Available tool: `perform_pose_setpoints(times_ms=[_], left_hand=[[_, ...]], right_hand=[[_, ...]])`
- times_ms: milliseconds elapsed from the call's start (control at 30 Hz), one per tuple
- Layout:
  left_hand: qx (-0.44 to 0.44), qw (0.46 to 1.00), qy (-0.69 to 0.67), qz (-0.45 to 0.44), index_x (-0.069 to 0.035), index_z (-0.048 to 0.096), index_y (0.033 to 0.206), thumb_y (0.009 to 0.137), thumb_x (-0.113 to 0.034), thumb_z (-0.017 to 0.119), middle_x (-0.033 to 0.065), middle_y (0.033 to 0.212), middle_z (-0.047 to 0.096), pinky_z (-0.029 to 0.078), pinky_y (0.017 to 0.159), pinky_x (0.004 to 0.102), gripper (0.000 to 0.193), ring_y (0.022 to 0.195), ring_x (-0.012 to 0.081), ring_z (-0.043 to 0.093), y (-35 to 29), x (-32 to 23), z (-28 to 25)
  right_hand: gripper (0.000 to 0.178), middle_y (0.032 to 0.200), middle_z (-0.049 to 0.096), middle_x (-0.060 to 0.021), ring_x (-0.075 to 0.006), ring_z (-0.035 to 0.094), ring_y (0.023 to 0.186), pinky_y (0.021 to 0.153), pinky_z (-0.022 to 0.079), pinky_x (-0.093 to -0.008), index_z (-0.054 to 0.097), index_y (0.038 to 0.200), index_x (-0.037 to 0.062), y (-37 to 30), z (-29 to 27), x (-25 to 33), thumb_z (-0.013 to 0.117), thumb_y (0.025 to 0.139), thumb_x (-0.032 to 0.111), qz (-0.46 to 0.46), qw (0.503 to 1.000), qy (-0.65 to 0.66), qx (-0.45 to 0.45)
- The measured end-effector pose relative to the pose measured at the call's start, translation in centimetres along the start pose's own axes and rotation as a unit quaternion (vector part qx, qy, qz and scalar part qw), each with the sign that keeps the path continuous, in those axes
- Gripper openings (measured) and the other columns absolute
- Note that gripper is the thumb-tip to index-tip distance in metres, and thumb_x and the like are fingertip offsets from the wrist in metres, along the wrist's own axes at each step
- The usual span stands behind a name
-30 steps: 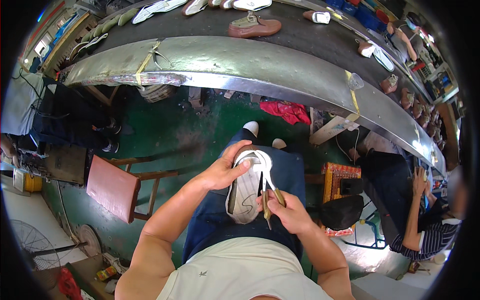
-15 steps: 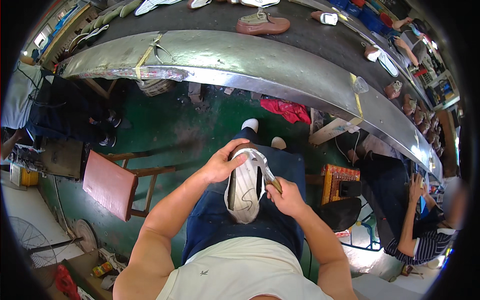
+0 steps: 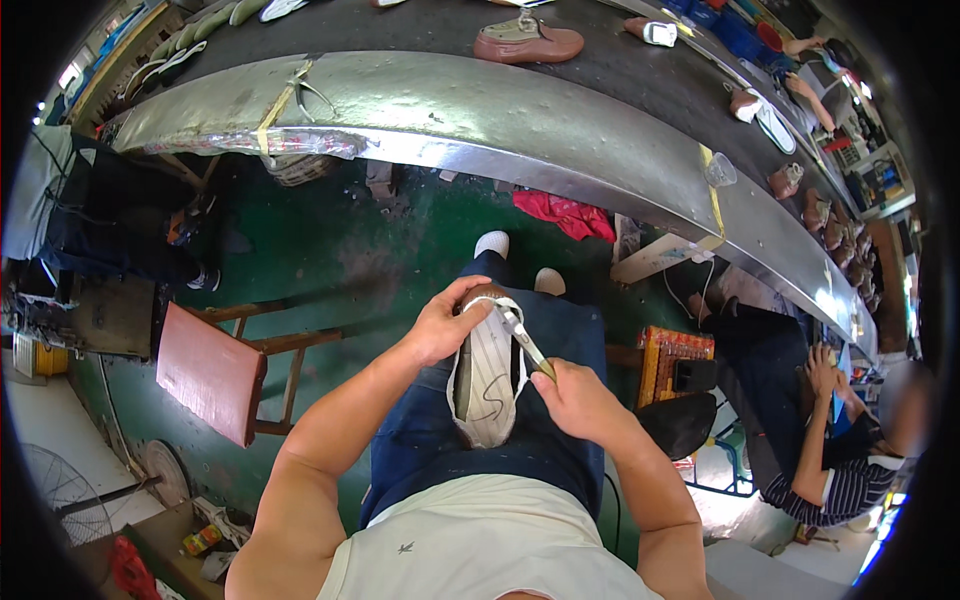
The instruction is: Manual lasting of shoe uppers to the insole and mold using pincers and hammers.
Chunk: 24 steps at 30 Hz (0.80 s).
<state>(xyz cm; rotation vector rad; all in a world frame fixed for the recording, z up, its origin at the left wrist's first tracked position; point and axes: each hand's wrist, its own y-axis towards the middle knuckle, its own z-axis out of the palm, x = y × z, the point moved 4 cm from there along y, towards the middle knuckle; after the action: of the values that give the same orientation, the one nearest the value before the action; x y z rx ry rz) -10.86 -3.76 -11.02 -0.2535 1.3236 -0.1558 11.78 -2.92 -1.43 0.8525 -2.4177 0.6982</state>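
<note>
A shoe upper on its last (image 3: 486,385) lies bottom up on my lap, its far end brown and its underside pale with a dark scribbled line. Off-white lining edges fold in around the rim. My left hand (image 3: 447,322) is closed around the far left end, thumb pressed on the underside. In my right hand (image 3: 580,397) is a metal tool that looks like lasting pincers (image 3: 528,345), with a brass-coloured handle. Its head touches the shoe's far right edge near my left thumb; I cannot tell whether the jaws grip the material.
Ahead runs a metal-edged conveyor bench (image 3: 440,95) with a brown shoe (image 3: 528,43) and another pair of pincers (image 3: 312,88). A pink-topped stool (image 3: 212,372) stands at left. Co-workers sit at right (image 3: 840,470) and stand at left (image 3: 100,210). An orange beaded seat (image 3: 672,368) is close by.
The pincers' head has swung and turned at the far right rim, showing its broad side. My right hand has shifted slightly. My left hand keeps its hold on the shoe.
</note>
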Motion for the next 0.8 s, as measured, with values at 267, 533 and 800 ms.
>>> perform_pose_setpoints(times_ms=[267, 533, 800], left_hand=[[0.011, 1.0, 0.018, -0.011, -0.008, 0.052, 0.143, 0.098, -0.014, 0.066, 0.0056, 0.127, 0.063, 0.047, 0.102, 0.0325, 0.047, 0.115, 0.0142, 0.058, 0.3, -0.9, -0.8], [0.077, 0.996, -0.024, -0.044, -0.008, 0.042, 0.153, 0.096, -0.011, 0.068, 0.0079, 0.138, 0.057, 0.041, 0.11, 0.0342, 0.063, 0.127, 0.0188, 0.052, 0.1, -1.1, -1.4], [-0.003, 0.998, -0.047, -0.047, -0.002, 0.04, 0.153, 0.101, -0.025, 0.064, 0.0117, 0.141, 0.056, 0.04, 0.111, 0.0349, 0.061, 0.13, 0.0206, 0.051, -0.9, 0.6, -2.4]], right_hand=[[0.035, 0.08, 0.067, -0.0098, -0.0167, 0.066, 0.068, 0.065, 0.053, -0.0328, 0.061, 0.104, -0.0005, 0.7, -1.9, 1.4, 0.045, 0.108, 0.03, 0.042, 0.949, 0.311, -0.038], [0.042, 0.079, 0.066, -0.022, -0.0419, 0.066, 0.076, 0.071, 0.051, -0.0478, 0.059, 0.095, -0.0009, 4.2, -1.6, 1.5, 0.044, 0.107, 0.036, 0.025, 0.984, 0.177, -0.004], [0.037, 0.078, 0.065, -0.0141, -0.0316, 0.067, 0.074, 0.072, 0.052, -0.0403, 0.059, 0.1, 0.0006, 3.4, 3.0, -4.0, 0.065, 0.097, 0.037, 0.06, 0.967, 0.228, -0.098]])
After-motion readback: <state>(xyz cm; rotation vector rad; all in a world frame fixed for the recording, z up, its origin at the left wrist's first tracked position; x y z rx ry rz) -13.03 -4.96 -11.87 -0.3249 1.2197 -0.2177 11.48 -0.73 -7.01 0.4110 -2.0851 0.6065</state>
